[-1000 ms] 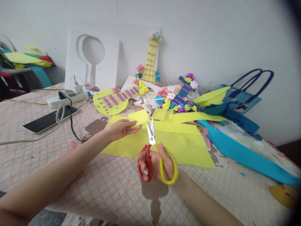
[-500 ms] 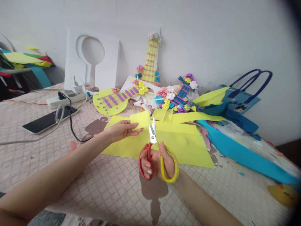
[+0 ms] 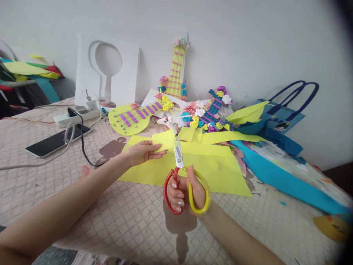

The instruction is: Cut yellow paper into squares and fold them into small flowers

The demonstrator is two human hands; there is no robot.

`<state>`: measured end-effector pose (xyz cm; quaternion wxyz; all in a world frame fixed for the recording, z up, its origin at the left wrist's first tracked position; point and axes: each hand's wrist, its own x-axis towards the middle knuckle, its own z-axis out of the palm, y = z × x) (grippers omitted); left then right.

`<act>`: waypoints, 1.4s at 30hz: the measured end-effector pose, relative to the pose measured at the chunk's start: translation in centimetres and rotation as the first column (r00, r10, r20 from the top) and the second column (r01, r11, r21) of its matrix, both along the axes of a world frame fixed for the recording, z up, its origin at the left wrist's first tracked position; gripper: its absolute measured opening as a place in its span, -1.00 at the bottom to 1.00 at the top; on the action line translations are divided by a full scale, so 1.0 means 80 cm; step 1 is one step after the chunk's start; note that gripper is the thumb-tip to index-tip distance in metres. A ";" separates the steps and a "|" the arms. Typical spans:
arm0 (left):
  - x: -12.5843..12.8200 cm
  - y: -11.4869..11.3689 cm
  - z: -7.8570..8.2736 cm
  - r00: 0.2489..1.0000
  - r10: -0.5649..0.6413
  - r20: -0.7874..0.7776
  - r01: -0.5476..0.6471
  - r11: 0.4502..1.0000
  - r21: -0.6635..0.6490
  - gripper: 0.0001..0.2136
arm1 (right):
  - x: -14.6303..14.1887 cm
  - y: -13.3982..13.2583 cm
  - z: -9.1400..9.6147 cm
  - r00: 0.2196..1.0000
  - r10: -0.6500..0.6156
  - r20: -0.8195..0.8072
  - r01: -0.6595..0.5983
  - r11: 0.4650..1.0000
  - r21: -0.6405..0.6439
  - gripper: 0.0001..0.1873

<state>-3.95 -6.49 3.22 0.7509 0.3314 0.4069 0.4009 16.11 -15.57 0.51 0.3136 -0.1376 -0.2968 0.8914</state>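
My left hand [image 3: 145,152] pinches a small square of yellow paper [image 3: 164,141] between thumb and fingers. In my right hand [image 3: 187,193] is a pair of scissors [image 3: 179,161] with one red and one yellow handle; my fingers pass through the loops. The blades point away from me, nearly closed, with their tips right beside the paper's right edge. Whether they touch the paper I cannot tell. Beneath both hands a large yellow sheet [image 3: 190,173] lies flat on the table, with a yellow strip [image 3: 228,138] along its far side.
Behind lie decorated paper guitars, one yellow [image 3: 129,119] and one blue [image 3: 212,112], with a white glue gun [image 3: 165,120] between. At left are a phone [image 3: 56,141], a power strip [image 3: 79,117] and cables. Blue paper [image 3: 281,180] and a bag [image 3: 289,114] are at right.
The scissor blades have closed from slightly apart to nearly together, and the fingers of my right hand have curled further round the red handle. My left hand has stayed almost still.
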 end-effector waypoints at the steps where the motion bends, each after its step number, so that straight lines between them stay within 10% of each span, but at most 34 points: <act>1: 0.000 0.000 0.001 1.000 0.000 -0.003 0.000 1.000 0.000 -0.91 | 0.000 0.000 -0.001 1.000 0.001 -0.006 -0.001 1.000 0.004 -0.27; 42: -0.006 0.001 -0.011 0.986 -0.164 -0.018 0.164 0.974 0.159 -0.85 | 0.001 0.003 -0.005 0.990 -0.085 0.112 0.083 0.996 0.020 -0.29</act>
